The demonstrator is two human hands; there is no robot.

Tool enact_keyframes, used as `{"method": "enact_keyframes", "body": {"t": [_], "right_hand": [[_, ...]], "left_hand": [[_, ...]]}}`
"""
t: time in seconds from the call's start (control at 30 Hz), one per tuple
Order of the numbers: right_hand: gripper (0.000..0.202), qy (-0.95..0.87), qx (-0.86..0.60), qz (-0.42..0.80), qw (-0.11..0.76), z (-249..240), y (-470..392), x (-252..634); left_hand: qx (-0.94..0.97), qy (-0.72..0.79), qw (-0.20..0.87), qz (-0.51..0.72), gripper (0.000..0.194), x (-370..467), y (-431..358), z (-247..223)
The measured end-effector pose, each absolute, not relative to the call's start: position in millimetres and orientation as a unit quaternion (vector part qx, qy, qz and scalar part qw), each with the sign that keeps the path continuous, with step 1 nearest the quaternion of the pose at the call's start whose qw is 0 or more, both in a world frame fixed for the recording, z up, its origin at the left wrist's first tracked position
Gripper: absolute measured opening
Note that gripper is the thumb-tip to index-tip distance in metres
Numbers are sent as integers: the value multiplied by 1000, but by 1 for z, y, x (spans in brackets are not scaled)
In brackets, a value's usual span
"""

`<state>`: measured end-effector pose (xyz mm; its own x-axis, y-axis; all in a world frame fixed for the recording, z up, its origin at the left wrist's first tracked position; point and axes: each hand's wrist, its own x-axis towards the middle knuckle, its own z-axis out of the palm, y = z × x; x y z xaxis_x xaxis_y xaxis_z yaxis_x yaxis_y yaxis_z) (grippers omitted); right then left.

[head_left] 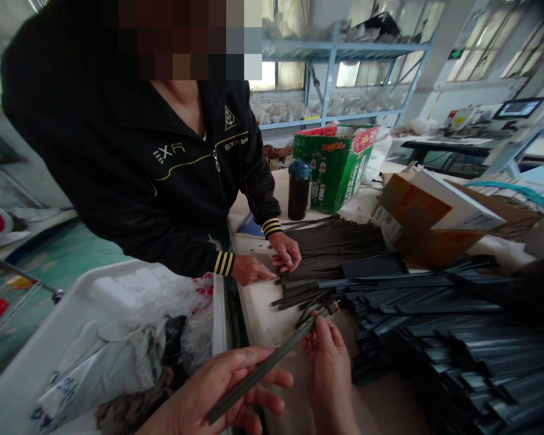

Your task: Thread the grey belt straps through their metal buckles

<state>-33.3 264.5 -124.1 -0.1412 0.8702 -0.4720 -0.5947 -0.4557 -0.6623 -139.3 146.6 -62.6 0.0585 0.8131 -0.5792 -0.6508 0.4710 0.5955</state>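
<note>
Strip (263, 367): one long, flat, dark grey piece, held at both ends and slanting up from lower left to upper right. Left hand (217, 393) lies palm-up beneath its lower end, fingers curled loosely around it as a cradle. Right hand (329, 362) pinches the upper end between the fingertips, seemingly to steady it for a close look along its length.

Heap (435, 326): many like strips, bluish-grey, just right of the right hand, piled on the worktop (263, 314) within easy reach.

Second pile (330, 248): darker strips beyond the hands, being squared up under a co-worker's hands (272, 260), both flat on the ends.

Bottle (298, 188), green carton (335, 166), cardboard boxes (426, 214): farther back, clear of the working area.

Bin (95, 338): white, left of the left hand, holding crumpled plastic bags.
</note>
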Motion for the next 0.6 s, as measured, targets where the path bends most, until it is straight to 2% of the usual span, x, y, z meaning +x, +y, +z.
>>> {"method": "enact_keyframes", "body": {"t": [0.23, 0.37, 0.5, 0.6], "right_hand": [[32, -164, -428, 733, 502, -123, 264, -33], [28, -185, -445, 701, 525, -124, 265, -32], [23, -267, -482, 630, 547, -122, 261, -30], [20, -308, -497, 610, 535, -121, 259, -28]], "left_hand": [[158, 477, 716, 485, 32, -144, 142, -60], [223, 538, 694, 423, 31, -155, 129, -56], [200, 694, 491, 487, 27, -166, 123, -50], [160, 692, 410, 572, 29, -165, 123, -51]]}}
